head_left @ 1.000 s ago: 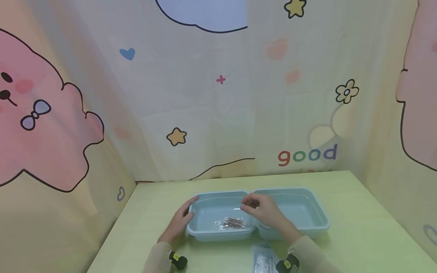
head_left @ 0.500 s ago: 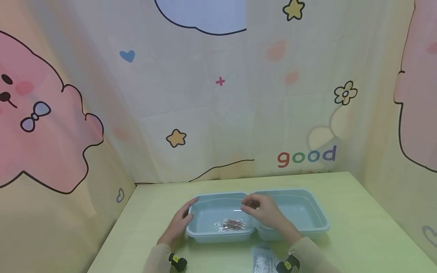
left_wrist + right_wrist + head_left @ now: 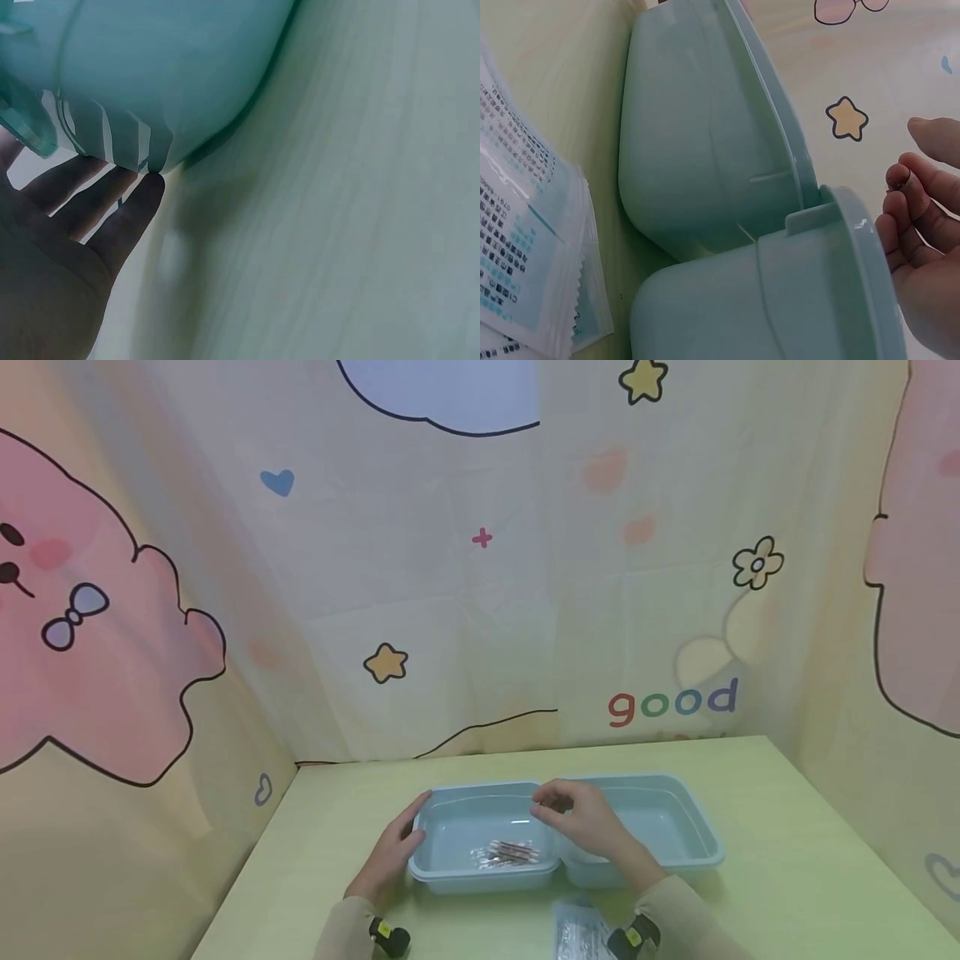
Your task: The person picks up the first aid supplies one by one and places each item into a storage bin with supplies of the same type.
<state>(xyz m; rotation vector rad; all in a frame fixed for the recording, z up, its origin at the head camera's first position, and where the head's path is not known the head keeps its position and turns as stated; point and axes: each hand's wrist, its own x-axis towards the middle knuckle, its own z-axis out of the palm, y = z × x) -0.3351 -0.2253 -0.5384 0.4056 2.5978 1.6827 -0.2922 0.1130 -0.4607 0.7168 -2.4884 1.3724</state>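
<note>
The left light-blue plastic box (image 3: 465, 814) holds a small heap of cotton swabs (image 3: 512, 852) with brownish shafts, some in clear wrapping. My left hand (image 3: 387, 856) rests against this box's left side; in the left wrist view its fingertips (image 3: 154, 182) touch the outer wall. Above the place where the two boxes meet hangs my right hand (image 3: 588, 818), its fingers loosely bent. In the right wrist view the thumb (image 3: 934, 139) stands apart from the bent fingers, and I make out no clear object between them. A small dark spot shows at one fingertip.
A second light-blue box (image 3: 663, 822) stands against the first on the right. In front of them lies a clear plastic packet (image 3: 579, 931) with printed text, partly behind the right wrist. All rest on a pale green table (image 3: 795, 868), with a cartoon-printed curtain (image 3: 480, 610) behind.
My right hand has risen very slightly, and the dark patch seen between its fingers earlier shows less. The left hand, boxes and swabs stay as they were.
</note>
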